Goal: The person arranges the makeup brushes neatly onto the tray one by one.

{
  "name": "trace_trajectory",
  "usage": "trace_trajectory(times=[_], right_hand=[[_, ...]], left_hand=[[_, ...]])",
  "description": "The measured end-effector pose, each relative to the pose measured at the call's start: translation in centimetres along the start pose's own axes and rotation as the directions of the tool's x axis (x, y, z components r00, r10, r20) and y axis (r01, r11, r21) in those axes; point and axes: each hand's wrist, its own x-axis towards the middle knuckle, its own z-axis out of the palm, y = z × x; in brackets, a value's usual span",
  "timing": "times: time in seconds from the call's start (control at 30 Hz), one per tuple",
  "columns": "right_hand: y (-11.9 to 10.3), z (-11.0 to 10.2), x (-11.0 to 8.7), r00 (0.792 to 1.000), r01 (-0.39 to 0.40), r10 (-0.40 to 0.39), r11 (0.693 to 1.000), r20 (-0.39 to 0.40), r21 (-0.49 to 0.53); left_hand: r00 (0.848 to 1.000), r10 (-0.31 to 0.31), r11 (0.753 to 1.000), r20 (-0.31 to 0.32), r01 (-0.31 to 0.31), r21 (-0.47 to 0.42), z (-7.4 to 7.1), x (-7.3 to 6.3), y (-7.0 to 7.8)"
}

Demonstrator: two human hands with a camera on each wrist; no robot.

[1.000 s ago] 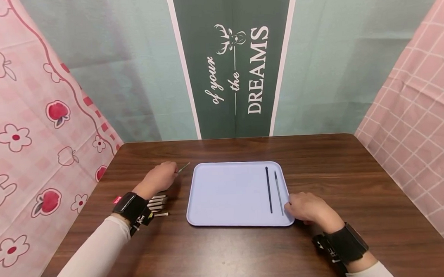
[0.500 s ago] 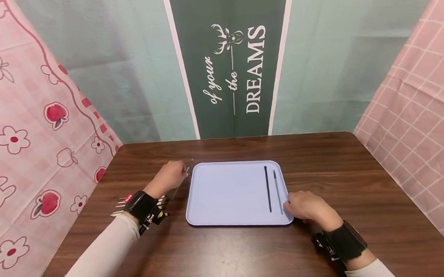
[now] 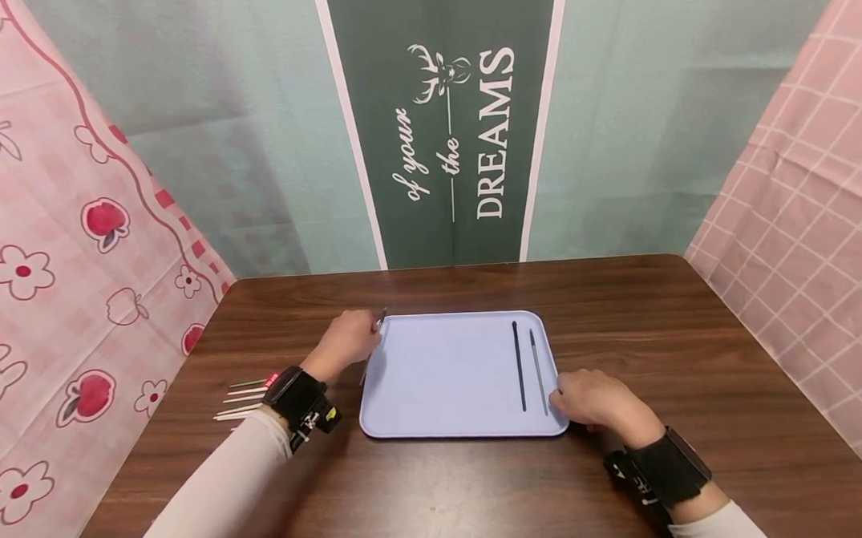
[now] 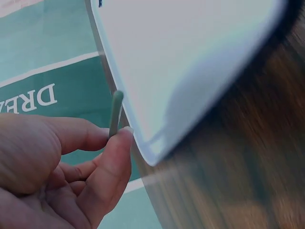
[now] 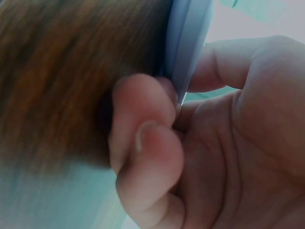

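Note:
My left hand (image 3: 350, 338) pinches a thin paintbrush (image 4: 115, 113) between thumb and fingertips, over the left edge of the pale lavender tray (image 3: 443, 377). The brush's green end shows in the left wrist view; its middle is hidden by the hand in the head view. On the tray's right side lie a black brush (image 3: 519, 369) and a slim grey-blue paintbrush (image 3: 538, 373), roughly side by side. My right hand (image 3: 591, 397) grips the tray's right rim (image 5: 188, 45), thumb on one side and curled fingers on the other.
Several thin brushes (image 3: 242, 404) lie on the brown wooden table (image 3: 441, 493) to the left, partly covered by my left wrist strap (image 3: 295, 397). A green curtain (image 3: 446, 124) hangs behind the table, with pink cloths (image 3: 816, 164) at both sides.
My left hand has moved right with the brush, from beside the pile to the tray's left edge, and the brush has turned more upright. The right hand has stayed at the rim.

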Motion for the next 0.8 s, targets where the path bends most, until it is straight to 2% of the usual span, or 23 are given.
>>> trace_trajectory(times=[0.23, 0.43, 0.67, 0.8], right_hand=[[0.0, 0.0, -0.1, 1.000, -0.006, 0.006, 1.000, 0.000, 0.004], [0.0, -0.1, -0.1, 1.000, -0.002, 0.002, 1.000, -0.002, 0.008], [0.1, 0.0, 0.0, 1.000, 0.006, -0.006, 1.000, -0.006, 0.011], [0.1, 0.0, 0.1, 1.000, 0.001, -0.001, 1.000, -0.003, 0.013]], left_hand=[[0.999, -0.030, 0.999, 0.022, 0.030, -0.019, 0.7, 0.5, 1.3], [0.999, -0.003, 1.000, 0.044, 0.004, -0.022, 1.4, 0.9, 2.2], [0.996, -0.037, 0.998, 0.081, 0.042, -0.051, 2.1, 1.1, 3.3], [0.996, -0.033, 0.998, 0.083, 0.037, -0.048, 2.3, 1.0, 3.9]])
